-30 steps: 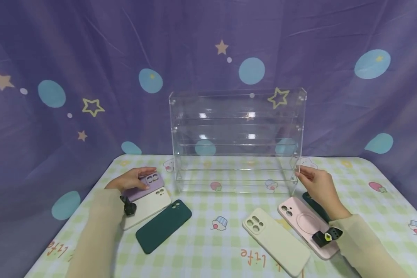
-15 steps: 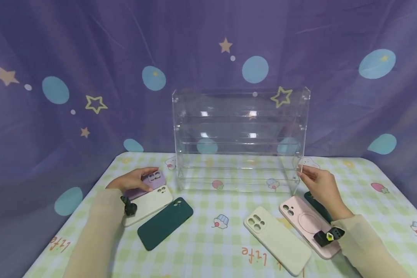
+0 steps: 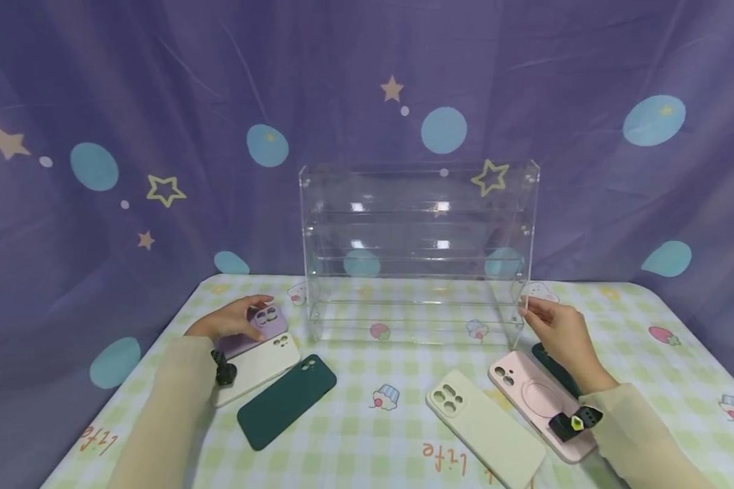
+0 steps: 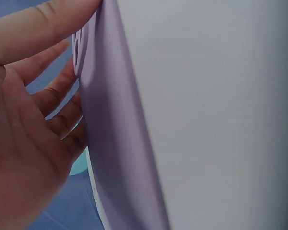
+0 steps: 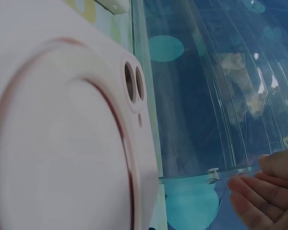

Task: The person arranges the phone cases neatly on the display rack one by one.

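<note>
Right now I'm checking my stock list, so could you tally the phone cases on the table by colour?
Purple: 1, the purple case
White or cream: 2, the white case and the cream case
Pink: 1, the pink case
Dark green: 2, the left green case and the right green case
Total: 6
</note>
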Tool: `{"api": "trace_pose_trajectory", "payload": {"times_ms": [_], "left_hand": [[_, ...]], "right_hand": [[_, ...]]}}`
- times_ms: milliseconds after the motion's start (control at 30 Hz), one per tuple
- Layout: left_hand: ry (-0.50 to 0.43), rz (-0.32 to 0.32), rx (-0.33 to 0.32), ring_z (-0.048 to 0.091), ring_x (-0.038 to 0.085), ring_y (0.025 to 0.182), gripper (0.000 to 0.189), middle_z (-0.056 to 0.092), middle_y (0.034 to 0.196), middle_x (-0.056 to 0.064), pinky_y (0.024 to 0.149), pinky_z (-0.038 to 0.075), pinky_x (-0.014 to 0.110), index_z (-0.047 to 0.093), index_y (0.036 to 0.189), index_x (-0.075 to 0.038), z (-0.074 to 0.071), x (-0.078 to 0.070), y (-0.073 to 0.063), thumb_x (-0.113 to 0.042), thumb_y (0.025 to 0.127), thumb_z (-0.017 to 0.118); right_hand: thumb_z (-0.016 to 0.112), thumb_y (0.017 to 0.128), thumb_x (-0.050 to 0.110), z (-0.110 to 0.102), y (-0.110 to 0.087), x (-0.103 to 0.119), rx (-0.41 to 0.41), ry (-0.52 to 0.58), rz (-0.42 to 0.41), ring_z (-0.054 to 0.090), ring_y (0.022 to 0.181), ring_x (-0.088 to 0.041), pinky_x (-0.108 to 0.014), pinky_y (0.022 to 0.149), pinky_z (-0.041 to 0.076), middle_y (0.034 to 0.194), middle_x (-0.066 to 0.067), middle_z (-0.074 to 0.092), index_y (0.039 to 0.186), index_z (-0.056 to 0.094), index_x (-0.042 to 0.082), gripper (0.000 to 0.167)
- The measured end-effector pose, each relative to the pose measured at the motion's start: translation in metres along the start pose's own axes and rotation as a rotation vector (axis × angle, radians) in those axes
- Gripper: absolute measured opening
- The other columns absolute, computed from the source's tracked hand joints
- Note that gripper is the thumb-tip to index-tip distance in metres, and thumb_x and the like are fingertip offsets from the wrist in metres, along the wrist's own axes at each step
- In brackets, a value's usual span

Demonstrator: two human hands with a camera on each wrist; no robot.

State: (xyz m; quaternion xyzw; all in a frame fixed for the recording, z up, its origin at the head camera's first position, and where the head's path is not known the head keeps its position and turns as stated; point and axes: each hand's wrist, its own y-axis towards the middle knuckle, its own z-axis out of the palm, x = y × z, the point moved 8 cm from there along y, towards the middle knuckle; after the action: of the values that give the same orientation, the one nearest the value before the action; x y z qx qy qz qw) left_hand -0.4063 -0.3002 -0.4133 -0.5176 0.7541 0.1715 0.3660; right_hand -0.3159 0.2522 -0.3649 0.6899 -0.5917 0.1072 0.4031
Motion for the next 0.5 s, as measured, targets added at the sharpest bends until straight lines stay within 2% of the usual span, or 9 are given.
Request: {"api": "trace_pose_trajectory", "payload": {"times_ms": [133, 233, 367, 500], "left_hand": [[0.006, -0.014, -0.003, 0.036, 0.047, 0.124, 0.083, 0.037, 0.136, 0.033, 0.100, 0.034, 0.055, 0.036, 0.139, 0.007, -0.002, 0.001, 0.000, -0.003, 0.069, 0.080], [0.040, 0.000, -0.026, 0.043, 0.043, 0.118, 0.079, 0.044, 0.132, 0.030, 0.096, 0.039, 0.050, 0.040, 0.137, 0.007, -0.008, 0.004, 0.002, -0.006, 0.070, 0.080], [0.068, 0.037, -0.059, 0.052, 0.031, 0.105, 0.067, 0.057, 0.118, 0.022, 0.087, 0.044, 0.041, 0.049, 0.132, 0.006, -0.017, 0.003, 0.004, -0.010, 0.074, 0.079], [0.074, 0.031, -0.090, 0.056, 0.021, 0.096, 0.049, 0.063, 0.109, 0.017, 0.080, 0.046, 0.033, 0.056, 0.126, 0.005, -0.026, -0.005, 0.003, -0.006, 0.080, 0.071]], "right_hand": [[0.060, 0.094, 0.016, 0.001, -0.002, 0.000, 0.007, 0.018, 0.003, 0.066, 0.090, -0.041, -0.042, 0.069, 0.056, 0.104, -0.029, 0.065, 0.119, 0.057, -0.014, 0.039], [0.060, 0.093, 0.013, 0.002, -0.002, 0.000, -0.003, 0.024, -0.007, 0.066, 0.089, -0.040, -0.042, 0.069, 0.055, 0.103, -0.029, 0.065, 0.118, 0.058, -0.014, 0.037], [0.061, 0.092, 0.011, 0.001, -0.002, 0.000, -0.018, 0.020, -0.016, 0.067, 0.087, -0.039, -0.041, 0.068, 0.056, 0.101, -0.028, 0.066, 0.117, 0.058, -0.014, 0.035], [0.060, 0.093, 0.012, -0.001, -0.001, 0.000, -0.019, 0.014, -0.008, 0.066, 0.088, -0.039, -0.041, 0.068, 0.056, 0.102, -0.028, 0.066, 0.118, 0.058, -0.014, 0.036]]}}
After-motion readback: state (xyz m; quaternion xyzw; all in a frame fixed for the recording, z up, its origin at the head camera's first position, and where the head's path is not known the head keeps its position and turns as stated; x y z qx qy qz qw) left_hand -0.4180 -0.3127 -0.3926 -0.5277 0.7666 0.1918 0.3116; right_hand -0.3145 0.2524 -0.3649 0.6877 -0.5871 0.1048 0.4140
